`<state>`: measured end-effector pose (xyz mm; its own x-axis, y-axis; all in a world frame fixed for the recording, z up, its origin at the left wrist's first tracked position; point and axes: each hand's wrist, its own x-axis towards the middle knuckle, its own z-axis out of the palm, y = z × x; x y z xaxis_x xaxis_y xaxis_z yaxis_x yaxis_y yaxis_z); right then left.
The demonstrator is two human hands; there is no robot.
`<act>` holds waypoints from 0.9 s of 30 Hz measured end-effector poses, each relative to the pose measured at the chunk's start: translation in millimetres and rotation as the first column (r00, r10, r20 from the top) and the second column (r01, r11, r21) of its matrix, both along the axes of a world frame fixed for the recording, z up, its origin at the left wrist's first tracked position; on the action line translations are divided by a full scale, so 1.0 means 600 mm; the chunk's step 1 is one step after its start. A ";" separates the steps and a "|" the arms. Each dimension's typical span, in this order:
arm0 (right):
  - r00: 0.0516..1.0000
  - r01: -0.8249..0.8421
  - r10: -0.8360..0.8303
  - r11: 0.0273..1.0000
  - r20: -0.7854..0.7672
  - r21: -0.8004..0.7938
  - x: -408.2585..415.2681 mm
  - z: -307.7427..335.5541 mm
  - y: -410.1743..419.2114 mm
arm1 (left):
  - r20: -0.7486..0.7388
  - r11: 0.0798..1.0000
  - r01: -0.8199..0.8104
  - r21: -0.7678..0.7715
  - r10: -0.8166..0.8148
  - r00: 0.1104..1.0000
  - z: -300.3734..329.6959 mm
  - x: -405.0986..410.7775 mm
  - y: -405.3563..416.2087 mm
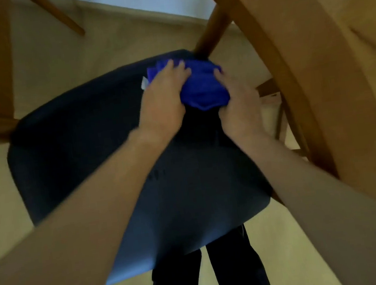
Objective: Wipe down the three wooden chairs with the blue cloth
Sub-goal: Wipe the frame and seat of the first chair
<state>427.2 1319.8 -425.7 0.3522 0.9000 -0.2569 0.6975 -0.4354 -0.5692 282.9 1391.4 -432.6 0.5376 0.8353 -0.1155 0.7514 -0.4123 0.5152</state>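
Both hands, left hand [161, 98] and right hand [236, 103], gripped the bunched blue cloth [201, 88] just below the wooden spindle [211, 33]; wrapping the cloth fully around it would probably wipe better.

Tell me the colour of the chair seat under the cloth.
Dark navy seat, seen in the head view.

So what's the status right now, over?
Both hands on blue cloth: left hand, right hand. Cloth at wooden post on dark seat. Nothing in the way.

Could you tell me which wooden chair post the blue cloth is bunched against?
The dark round post behind the seat's far edge; the broad curved backrest arches overhead, untouched.
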 end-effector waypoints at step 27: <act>0.785 -0.602 0.615 0.730 -0.074 -0.324 -0.090 0.059 -0.173 | -0.127 0.991 0.059 -0.117 -0.074 0.989 0.053 -0.163 -0.249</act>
